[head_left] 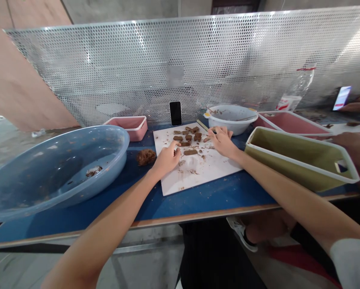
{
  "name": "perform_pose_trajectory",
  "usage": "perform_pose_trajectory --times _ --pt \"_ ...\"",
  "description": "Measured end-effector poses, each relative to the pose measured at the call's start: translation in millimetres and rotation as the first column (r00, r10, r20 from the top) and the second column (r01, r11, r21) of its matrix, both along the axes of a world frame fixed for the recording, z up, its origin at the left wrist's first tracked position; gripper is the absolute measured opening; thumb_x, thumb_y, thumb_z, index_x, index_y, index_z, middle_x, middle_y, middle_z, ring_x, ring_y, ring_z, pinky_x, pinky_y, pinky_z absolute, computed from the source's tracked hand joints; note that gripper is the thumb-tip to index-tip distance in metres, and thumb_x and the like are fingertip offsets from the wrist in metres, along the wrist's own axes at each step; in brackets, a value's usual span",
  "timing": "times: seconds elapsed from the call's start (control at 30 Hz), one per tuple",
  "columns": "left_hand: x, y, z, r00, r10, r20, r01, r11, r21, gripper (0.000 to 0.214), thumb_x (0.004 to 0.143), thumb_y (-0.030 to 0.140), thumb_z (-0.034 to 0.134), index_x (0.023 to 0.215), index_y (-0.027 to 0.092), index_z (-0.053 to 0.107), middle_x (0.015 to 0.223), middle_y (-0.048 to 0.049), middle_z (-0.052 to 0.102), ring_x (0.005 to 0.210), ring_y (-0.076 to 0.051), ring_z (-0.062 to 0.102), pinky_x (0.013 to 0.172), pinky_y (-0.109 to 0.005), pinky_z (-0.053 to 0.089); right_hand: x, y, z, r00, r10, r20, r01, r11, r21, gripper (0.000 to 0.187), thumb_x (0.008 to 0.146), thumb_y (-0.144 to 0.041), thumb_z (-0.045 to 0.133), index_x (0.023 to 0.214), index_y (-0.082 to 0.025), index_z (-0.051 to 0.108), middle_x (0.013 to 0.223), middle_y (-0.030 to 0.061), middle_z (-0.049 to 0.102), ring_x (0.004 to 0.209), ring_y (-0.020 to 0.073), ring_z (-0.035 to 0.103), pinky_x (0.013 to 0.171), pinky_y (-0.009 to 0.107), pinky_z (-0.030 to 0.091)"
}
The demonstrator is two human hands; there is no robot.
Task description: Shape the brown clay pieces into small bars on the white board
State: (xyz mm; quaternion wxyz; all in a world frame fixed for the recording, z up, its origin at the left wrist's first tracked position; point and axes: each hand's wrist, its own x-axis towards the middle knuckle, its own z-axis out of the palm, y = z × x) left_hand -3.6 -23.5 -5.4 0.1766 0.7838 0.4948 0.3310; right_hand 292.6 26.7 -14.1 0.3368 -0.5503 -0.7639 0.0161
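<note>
Several brown, clay-like pieces lie on a white board (180, 180), some short and blocky, others like small bars. My left hand (167, 159) is at the board's left side, index finger and thumb apart. Its index fingertip is by the end of a brown bar (185, 144); whether they touch I cannot tell. Nearer me lies a separate brown bar (190, 152). My right hand (221, 141) rests palm down at the board's right side, fingers spread, close to a thin light stick (202, 125). Left of the board sits a rough brown lump (146, 157).
A big blue basin (113, 160) stands at left, a pink box (140, 130) behind it. At right are a pale basin (236, 125), a green bin (288, 160), a pink bin (300, 122) and a bottle (291, 94). A phone (175, 113) leans on the perforated panel. Another person's hand (351, 146) shows at right.
</note>
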Motion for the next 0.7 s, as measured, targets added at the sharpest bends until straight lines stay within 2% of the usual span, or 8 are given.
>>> perform_pose_trajectory --times 0.2,0.27,0.37,0.43,0.6,0.7 --pt "-1 1 -2.1 1.000 0.000 -0.001 0.000 1.000 0.009 0.031 0.108 0.025 0.051 0.133 0.020 0.068 0.054 0.0081 0.047 0.048 -0.016 0.043 0.061 -0.032 0.027 2 6 -4.2 0.996 0.032 -0.082 -0.036 0.998 -0.054 0.095 0.117 -0.074 0.006 0.118 -0.025 0.088 0.144 0.0150 0.075 0.139 0.0403 0.054 0.124 0.069 0.037" --pt "-1 1 -2.2 1.000 -0.003 0.001 0.003 1.000 0.012 0.031 0.108 0.026 0.050 0.133 0.020 0.067 0.055 0.0076 0.048 0.049 -0.017 0.044 0.061 -0.032 0.028 1 6 -5.8 0.994 0.051 -0.094 -0.059 0.995 -0.081 0.095 0.116 -0.074 0.004 0.120 -0.026 0.086 0.145 0.0143 0.075 0.140 0.0402 0.055 0.124 0.069 0.038" --pt "-1 1 -1.8 1.000 -0.005 0.004 0.005 1.000 0.014 0.030 0.108 0.026 0.050 0.132 0.020 0.067 0.059 0.0059 0.053 0.052 -0.017 0.047 0.063 -0.032 0.030 -4 1 -6.8 0.992 0.097 -0.086 -0.105 0.990 -0.092 0.088 0.116 -0.076 0.008 0.132 -0.027 0.080 0.149 0.0144 0.072 0.142 0.0410 0.054 0.123 0.067 0.041" --pt "-1 0 -1.4 1.000 -0.008 0.003 0.008 1.000 0.014 0.030 0.108 0.026 0.050 0.132 0.020 0.067 0.060 0.0049 0.054 0.054 -0.018 0.048 0.064 -0.032 0.031 -8 -6 -5.7 0.988 0.153 -0.026 -0.155 0.983 -0.097 0.085 0.115 -0.077 0.011 0.137 -0.028 0.077 0.154 0.0140 0.069 0.144 0.0408 0.053 0.124 0.066 0.042" --pt "0 -1 -0.2 1.000 -0.005 -0.001 0.005 1.000 0.014 0.028 0.109 0.025 0.051 0.131 0.021 0.067 0.062 0.0044 0.056 0.055 -0.018 0.049 0.066 -0.032 0.032 -16 -23 1.9 0.903 0.362 0.233 -0.331 0.930 -0.161 0.084 0.115 -0.076 0.017 0.114 -0.031 0.088 0.172 0.0097 0.054 0.159 0.0451 0.041 0.131 0.073 0.033" --pt "1 -2 0.7 1.000 0.002 -0.004 -0.002 1.000 0.009 0.028 0.108 0.025 0.052 0.131 0.020 0.067 0.061 0.0048 0.055 0.055 -0.018 0.048 0.065 -0.032 0.032 -16 -27 5.0 0.863 0.404 0.303 -0.370 0.914 -0.164 0.079 0.116 -0.073 0.021 0.117 -0.033 0.089 0.175 0.0087 0.052 0.164 0.0458 0.037 0.132 0.074 0.031"
